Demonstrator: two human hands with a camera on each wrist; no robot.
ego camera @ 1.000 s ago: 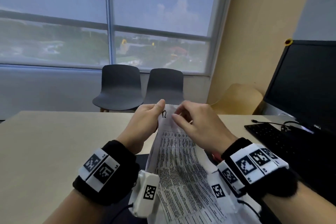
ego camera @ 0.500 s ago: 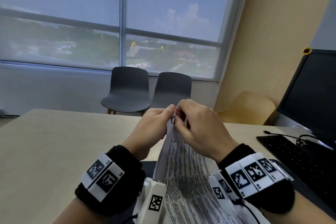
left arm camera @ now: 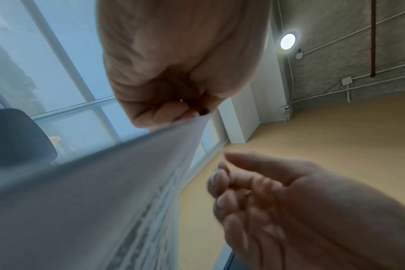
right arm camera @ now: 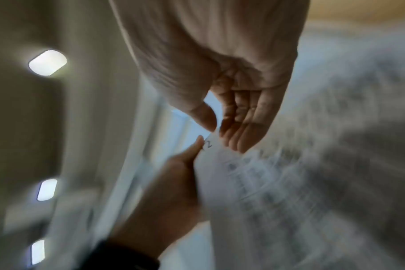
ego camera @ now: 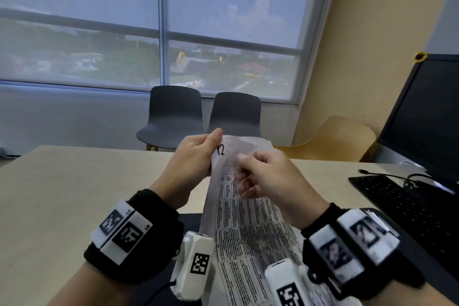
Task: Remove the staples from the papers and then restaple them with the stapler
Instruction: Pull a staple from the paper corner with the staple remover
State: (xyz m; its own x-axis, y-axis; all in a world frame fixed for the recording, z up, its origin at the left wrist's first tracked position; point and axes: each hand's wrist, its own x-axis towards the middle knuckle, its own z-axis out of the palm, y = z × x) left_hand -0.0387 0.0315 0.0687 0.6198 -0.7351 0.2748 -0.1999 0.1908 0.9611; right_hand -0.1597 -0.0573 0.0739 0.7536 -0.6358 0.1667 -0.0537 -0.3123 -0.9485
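Note:
I hold a printed stack of papers [ego camera: 248, 231] upright over the table, with "12" handwritten at its top left corner. My left hand [ego camera: 214, 143] pinches that corner between thumb and fingers, as the left wrist view [left arm camera: 192, 113] also shows. My right hand [ego camera: 244, 176] hovers just right of the corner, off the sheet, blurred. Its fingers [left arm camera: 220, 182] are bent and the thumb sits near them [right arm camera: 217, 129]. I see nothing between them, and no staple or stapler shows in any view. The papers' lower end runs down out of view between my wrists.
A black keyboard [ego camera: 402, 204], a loose cable [ego camera: 377, 174] and a dark monitor [ego camera: 427, 117] occupy the table's right side. A dark mat [ego camera: 191, 218] lies under the papers. Two dark chairs [ego camera: 173, 117] and a yellow chair [ego camera: 335, 139] stand beyond the beige table [ego camera: 74, 194].
Half a second ago my right fingers met the left thumb at the papers' top corner. The right hand has since pulled down and to the right, away from it. The left hand keeps its pinch.

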